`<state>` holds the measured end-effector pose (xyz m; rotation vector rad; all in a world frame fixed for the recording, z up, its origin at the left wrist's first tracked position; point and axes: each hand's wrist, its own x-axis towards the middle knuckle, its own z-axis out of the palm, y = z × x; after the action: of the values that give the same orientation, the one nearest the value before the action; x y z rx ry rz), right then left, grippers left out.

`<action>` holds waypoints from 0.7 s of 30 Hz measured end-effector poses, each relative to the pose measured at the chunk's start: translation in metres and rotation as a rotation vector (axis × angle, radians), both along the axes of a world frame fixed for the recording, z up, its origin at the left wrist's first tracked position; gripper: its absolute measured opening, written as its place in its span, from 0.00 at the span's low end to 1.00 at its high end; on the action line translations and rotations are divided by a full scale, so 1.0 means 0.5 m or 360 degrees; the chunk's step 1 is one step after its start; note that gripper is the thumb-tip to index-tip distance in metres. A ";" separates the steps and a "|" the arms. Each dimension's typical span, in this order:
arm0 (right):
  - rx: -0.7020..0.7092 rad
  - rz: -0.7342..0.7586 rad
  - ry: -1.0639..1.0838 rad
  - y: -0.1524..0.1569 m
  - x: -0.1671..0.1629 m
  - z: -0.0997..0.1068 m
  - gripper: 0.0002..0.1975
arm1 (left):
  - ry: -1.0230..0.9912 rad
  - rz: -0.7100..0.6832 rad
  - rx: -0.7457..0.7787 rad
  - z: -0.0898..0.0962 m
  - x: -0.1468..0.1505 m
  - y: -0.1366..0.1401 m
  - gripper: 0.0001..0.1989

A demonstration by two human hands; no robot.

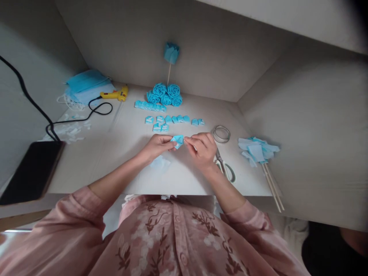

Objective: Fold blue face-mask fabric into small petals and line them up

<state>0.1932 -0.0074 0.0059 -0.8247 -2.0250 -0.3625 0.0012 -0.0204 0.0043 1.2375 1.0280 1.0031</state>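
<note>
My left hand (159, 146) pinches a small folded piece of light-blue mask fabric (178, 140) between thumb and fingers above the table. My right hand (202, 148) is closed in a pinch right beside the piece's right edge; what its fingertips hold, if anything, is too small to make out. Beyond the hands lie rows of similar folded blue pieces (180, 119) and an overlapping strip of them (150, 106). Beneath my left wrist is a pale unfolded scrap (160, 163). Scissors (223, 165) lie by my right wrist, partly hidden by it.
Blue rolled roses (166, 94) and a stemmed blue flower (171, 53) stand at the back. A yellow glue gun (116, 94) with a black cord is left, near stacked masks (87, 82). A tape roll (221, 134), fabric-topped sticks (268, 176) and a black tablet-like slab (31, 170) flank me.
</note>
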 end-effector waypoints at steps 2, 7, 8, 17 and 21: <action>-0.0077 -0.0022 -0.0013 -0.001 0.000 -0.003 0.09 | -0.0017 -0.0007 0.0018 0.003 0.000 -0.001 0.11; -0.0372 0.0028 0.0074 0.001 0.003 -0.013 0.10 | -0.0013 -0.0045 0.0022 0.006 0.002 -0.004 0.11; -0.0408 0.0042 0.0085 0.002 0.003 -0.015 0.10 | -0.0011 -0.0043 0.0024 0.005 0.002 -0.004 0.11; -0.0136 0.0080 0.0020 0.001 0.002 -0.012 0.07 | -0.0100 -0.0039 -0.0031 -0.009 -0.002 -0.001 0.13; -0.0245 0.0098 0.0016 0.002 0.001 -0.008 0.07 | -0.0122 -0.0024 -0.0062 -0.014 -0.004 0.001 0.12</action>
<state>0.1937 -0.0067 0.0019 -0.8535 -2.0829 -0.1691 -0.0006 -0.0201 -0.0026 1.1646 0.9732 1.0066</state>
